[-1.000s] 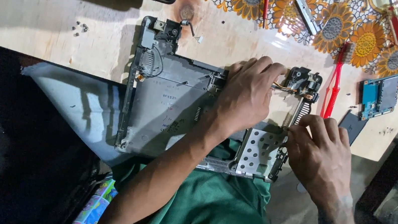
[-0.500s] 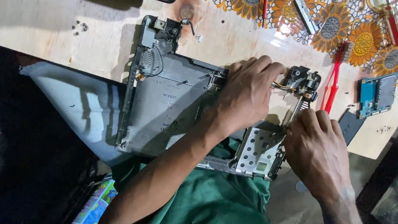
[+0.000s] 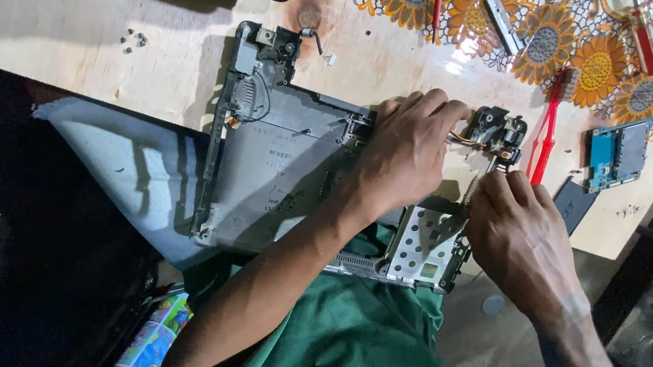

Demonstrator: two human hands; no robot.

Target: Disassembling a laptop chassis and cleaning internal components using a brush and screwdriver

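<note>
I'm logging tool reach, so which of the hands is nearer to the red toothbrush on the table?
Right. The right hand sits just below the red toothbrush, fingertips near its handle end. The left hand rests on the grey laptop chassis, farther to the brush's left.

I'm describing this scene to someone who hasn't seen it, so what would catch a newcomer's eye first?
First, the grey laptop base, stripped open at the middle of the wooden table, with both hands on its right side: the left hand pressed flat on it, the right hand at its right edge by the perforated metal plate. Next, the sunflower-patterned cloth at the top right, with a red toothbrush and a blue circuit board near it.
</note>
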